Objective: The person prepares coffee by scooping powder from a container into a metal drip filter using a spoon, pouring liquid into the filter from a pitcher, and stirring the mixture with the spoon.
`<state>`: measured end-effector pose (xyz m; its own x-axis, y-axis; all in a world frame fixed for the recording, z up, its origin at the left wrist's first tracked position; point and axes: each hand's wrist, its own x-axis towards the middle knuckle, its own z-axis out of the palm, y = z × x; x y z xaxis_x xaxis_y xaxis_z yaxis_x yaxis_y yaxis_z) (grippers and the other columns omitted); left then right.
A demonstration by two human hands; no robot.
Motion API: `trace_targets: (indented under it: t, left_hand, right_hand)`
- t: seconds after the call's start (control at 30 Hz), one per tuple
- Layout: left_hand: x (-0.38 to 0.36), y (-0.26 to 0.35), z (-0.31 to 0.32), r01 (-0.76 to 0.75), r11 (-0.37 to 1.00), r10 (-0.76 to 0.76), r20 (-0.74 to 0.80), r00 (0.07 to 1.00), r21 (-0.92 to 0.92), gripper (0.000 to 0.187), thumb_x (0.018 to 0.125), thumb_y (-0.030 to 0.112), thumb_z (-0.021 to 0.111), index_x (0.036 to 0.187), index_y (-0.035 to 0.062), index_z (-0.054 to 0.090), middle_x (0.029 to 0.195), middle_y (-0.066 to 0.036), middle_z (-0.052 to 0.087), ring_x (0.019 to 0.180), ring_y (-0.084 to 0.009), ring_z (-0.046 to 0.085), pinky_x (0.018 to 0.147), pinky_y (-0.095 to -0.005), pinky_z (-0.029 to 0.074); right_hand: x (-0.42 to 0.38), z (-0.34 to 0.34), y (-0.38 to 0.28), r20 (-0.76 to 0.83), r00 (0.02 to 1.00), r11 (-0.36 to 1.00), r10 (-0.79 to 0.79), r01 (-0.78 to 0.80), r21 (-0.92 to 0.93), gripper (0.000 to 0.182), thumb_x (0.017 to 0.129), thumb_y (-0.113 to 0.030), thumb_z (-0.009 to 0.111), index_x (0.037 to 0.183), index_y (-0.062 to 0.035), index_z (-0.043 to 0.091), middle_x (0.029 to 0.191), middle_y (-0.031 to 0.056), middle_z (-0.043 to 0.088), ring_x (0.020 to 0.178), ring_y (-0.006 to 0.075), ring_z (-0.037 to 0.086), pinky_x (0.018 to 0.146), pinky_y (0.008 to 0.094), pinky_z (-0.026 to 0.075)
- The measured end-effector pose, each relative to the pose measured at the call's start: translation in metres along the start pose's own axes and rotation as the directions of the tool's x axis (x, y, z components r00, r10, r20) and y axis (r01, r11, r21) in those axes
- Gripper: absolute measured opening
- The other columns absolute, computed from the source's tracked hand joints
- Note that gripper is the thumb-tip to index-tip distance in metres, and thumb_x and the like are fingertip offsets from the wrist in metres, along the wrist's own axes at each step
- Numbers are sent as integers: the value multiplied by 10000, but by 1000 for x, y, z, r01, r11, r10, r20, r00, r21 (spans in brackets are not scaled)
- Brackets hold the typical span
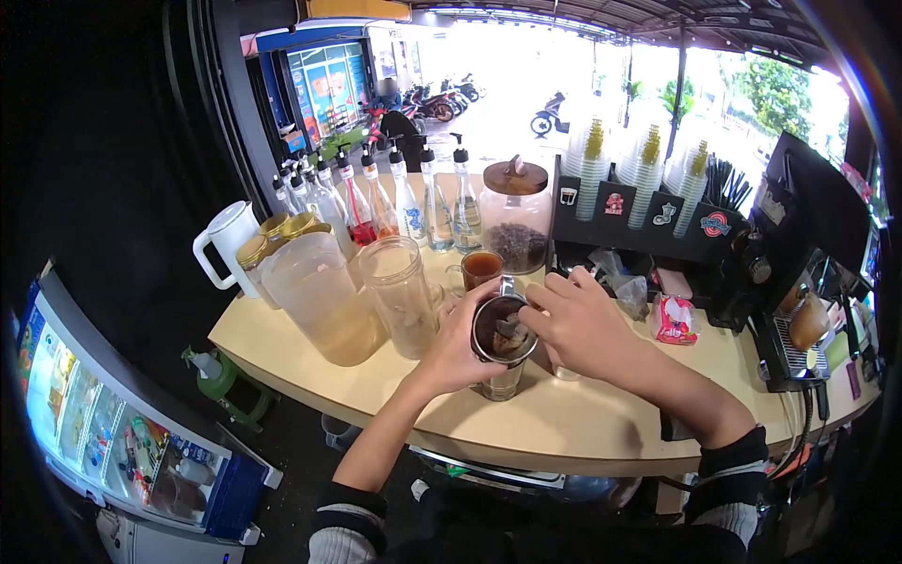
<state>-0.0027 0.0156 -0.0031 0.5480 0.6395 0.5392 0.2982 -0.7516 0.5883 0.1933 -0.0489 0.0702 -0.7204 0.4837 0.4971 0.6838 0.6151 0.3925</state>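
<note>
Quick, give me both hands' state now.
Left hand: closed around the metal strainer cup.
Right hand: fingers at the cup's rim; grip cannot be told.

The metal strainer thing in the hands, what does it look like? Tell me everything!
The metal strainer is round with a shiny rim and something dark and wet-looking inside it. It sits on top of a glass that stands on the tan counter. The left hand wraps around its left side, and the right hand reaches over its right edge, fingers dipping toward the inside. A small handle-like tab sticks up at its far rim. A cup of brown drink stands just behind it.
</note>
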Motion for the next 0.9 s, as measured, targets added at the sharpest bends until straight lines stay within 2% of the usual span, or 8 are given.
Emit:
trace_targets:
  t: [0.2,0.3,0.47,0.53,0.63,0.7,0.77,0.9]
  left_hand:
    - [2,-10,21,-149,989,147,-245,958,14,855,515,204,873,1256,69,467,1248,-134,500,1222,-324,445,1030,-424,356]
    - [-1,-7,23,-46,996,65,-242,968,81,817,499,200,877,1210,68,498,1216,-129,513,1185,-316,476,994,-418,383]
    - [-1,-2,24,-67,997,77,-299,951,42,818,479,184,880,1201,80,508,1189,-108,544,1129,-298,523,979,-407,387]
    - [-1,-2,23,-59,998,62,-315,947,18,818,474,176,880,1200,85,513,1182,-98,557,1115,-291,536,982,-402,383]
    - [-3,2,19,-74,997,74,-245,967,9,839,535,207,848,1276,122,464,1233,-67,546,1200,-267,477,1050,-437,267]
    - [-1,6,16,-95,993,109,-267,958,65,854,480,183,892,1241,100,514,1204,-74,587,1120,-259,548,996,-394,372]
    - [-2,6,14,-98,992,117,-279,953,81,867,476,193,900,1246,98,515,1204,-75,589,1122,-254,551,998,-393,371]
    - [-3,1,10,-108,992,124,-286,950,71,894,464,210,918,1253,89,515,1206,-77,590,1121,-248,558,1003,-387,375]
  right_hand:
    - [-6,-3,5,55,998,999,-33,33,9,113,728,-150,621,837,-124,623,879,2,542,885,151,536,717,335,369]
    - [-8,0,3,58,998,999,-34,33,11,109,732,-148,618,838,-126,622,882,0,541,884,150,536,710,338,367]
    - [-8,0,3,22,999,998,27,-25,-56,103,734,-155,613,833,-127,616,867,0,531,880,153,538,712,343,371]
    - [-9,5,-1,20,1000,1000,-3,3,23,92,732,-158,609,817,-123,608,858,8,520,858,163,540,706,337,376]
    - [-5,7,-3,-55,998,999,33,-32,16,101,733,-149,598,827,-112,599,861,19,509,835,171,539,680,324,379]
    - [-4,10,-4,-102,991,996,87,-87,10,106,735,-147,595,834,-109,597,866,23,509,834,173,540,671,321,380]
    - [-3,14,-8,-79,991,990,105,-97,101,202,645,-85,641,840,-87,590,857,37,502,769,199,490,672,338,348]
    - [-3,3,-9,11,997,997,79,-79,16,119,722,-138,607,828,-93,578,875,27,511,836,180,535,674,331,379]
